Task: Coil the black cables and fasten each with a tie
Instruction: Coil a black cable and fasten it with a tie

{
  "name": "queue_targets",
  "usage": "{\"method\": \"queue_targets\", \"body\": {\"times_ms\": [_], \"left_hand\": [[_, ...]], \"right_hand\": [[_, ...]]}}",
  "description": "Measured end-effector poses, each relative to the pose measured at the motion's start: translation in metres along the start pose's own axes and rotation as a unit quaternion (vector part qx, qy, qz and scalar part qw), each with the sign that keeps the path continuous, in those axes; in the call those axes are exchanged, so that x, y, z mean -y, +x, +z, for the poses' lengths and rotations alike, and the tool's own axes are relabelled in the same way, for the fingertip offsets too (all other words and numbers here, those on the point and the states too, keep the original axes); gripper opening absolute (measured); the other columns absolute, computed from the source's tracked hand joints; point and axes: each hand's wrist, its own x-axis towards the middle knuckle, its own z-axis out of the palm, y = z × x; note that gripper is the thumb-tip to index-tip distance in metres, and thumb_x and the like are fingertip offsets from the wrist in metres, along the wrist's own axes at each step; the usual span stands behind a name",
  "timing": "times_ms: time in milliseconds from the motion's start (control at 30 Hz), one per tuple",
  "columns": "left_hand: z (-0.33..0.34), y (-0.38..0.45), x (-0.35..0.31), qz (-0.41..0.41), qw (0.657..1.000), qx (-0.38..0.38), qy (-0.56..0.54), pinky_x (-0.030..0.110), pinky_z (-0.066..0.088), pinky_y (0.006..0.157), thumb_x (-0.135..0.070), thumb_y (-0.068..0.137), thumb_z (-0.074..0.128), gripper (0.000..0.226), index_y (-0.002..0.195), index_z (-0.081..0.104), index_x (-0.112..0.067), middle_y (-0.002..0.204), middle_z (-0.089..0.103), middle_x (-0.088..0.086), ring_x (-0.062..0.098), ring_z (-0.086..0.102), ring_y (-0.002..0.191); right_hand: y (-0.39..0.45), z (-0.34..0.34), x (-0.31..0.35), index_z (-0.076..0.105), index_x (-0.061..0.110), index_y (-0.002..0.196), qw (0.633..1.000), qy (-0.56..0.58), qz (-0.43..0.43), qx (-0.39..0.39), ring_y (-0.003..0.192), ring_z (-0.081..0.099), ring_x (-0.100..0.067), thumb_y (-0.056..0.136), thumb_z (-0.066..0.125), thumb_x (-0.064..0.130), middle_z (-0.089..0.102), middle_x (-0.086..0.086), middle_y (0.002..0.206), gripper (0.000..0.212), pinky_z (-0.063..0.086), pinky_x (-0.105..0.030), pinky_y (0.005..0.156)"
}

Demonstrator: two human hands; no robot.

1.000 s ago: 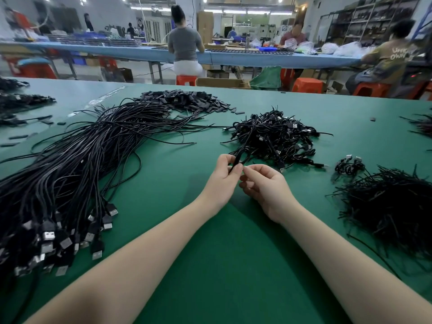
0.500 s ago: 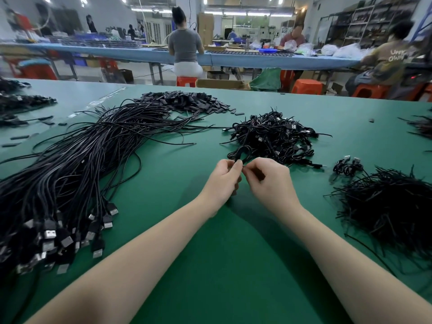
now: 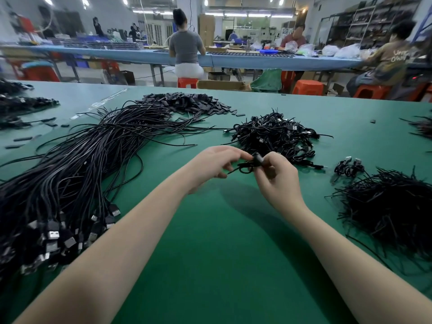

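Observation:
A small coiled black cable [image 3: 247,166] is held just above the green table [image 3: 210,265], between both hands. My left hand [image 3: 212,167] pinches its left side with fingertips, and my right hand [image 3: 278,178] grips its right end with thumb and curled fingers. A thin tail sticks out to the lower left. A big bundle of uncoiled black cables [image 3: 77,174] with USB plugs lies on the left. A heap of coiled, tied cables [image 3: 275,136] sits behind my hands. A pile of black wire ties [image 3: 392,211] lies on the right.
A heap of small flat black pieces [image 3: 187,102] lies at the back centre. Two coiled cables [image 3: 349,166] rest between the tied heap and the ties. More cables lie at the far left edge [image 3: 21,106]. People sit at a blue bench behind the table.
Both hands have lifted slightly off the table and drawn apart, the coil now held between them; my right hand has turned so its thumb side faces me.

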Motion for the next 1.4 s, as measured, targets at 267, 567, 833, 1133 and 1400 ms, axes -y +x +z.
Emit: {"method": "queue_targets", "body": {"times_ms": [267, 567, 833, 1133, 1400], "left_hand": [[0.007, 0.002, 0.006, 0.141, 0.985, -0.092, 0.034, 0.017, 0.049, 0.07, -0.012, 0.081, 0.076, 0.02, 0.081, 0.067, -0.03, 0.074, 0.071, -0.014, 0.001, 0.062, 0.07], [0.013, -0.004, 0.003, -0.023, 0.995, -0.075, -0.057, 0.021, 0.047, 0.047, -0.011, 0.092, 0.051, 0.016, 0.094, 0.042, -0.024, 0.062, 0.067, 0.004, 0.019, 0.062, 0.048], [0.006, -0.002, 0.004, -0.105, 0.978, 0.073, -0.162, 0.02, 0.053, 0.059, -0.013, 0.095, 0.048, 0.021, 0.089, 0.065, -0.023, 0.08, 0.074, -0.004, 0.011, 0.071, 0.07], [0.006, 0.0, 0.007, -0.017, 0.998, -0.017, 0.059, 0.017, 0.04, 0.057, -0.057, 0.087, 0.057, 0.036, 0.081, 0.074, -0.026, 0.059, 0.045, -0.011, 0.005, 0.044, 0.057], [0.011, 0.0, 0.0, -0.059, 0.996, -0.029, -0.058, 0.019, 0.044, 0.046, -0.031, 0.096, 0.055, 0.015, 0.109, 0.049, -0.027, 0.059, 0.066, -0.003, 0.01, 0.053, 0.044]], "right_hand": [[-0.002, 0.005, 0.018, 0.06, 0.036, 0.073, 0.991, 0.102, 0.079, 0.041, 0.074, 0.069, -0.02, 0.09, 0.062, 0.01, 0.069, 0.008, 0.071, 0.031, 0.055, -0.039, 0.068], [-0.005, 0.0, 0.025, 0.065, 0.0, 0.078, 0.975, -0.148, -0.165, -0.013, 0.062, 0.057, -0.032, 0.086, 0.06, 0.001, 0.06, -0.009, 0.073, 0.01, 0.046, -0.037, 0.054], [-0.008, 0.001, 0.017, 0.062, -0.004, 0.082, 0.989, -0.079, -0.106, -0.059, 0.079, 0.051, -0.015, 0.082, 0.062, -0.008, 0.058, -0.013, 0.08, 0.005, 0.041, -0.021, 0.066], [-0.008, 0.004, 0.012, 0.064, 0.002, 0.075, 0.979, -0.137, -0.138, -0.065, 0.059, 0.053, -0.031, 0.085, 0.061, 0.007, 0.059, -0.007, 0.07, 0.012, 0.045, -0.038, 0.054], [-0.008, 0.001, 0.009, 0.069, 0.008, 0.074, 0.941, -0.231, -0.228, -0.099, 0.06, 0.06, -0.027, 0.09, 0.059, 0.013, 0.063, -0.003, 0.07, 0.019, 0.039, -0.034, 0.059]]}}
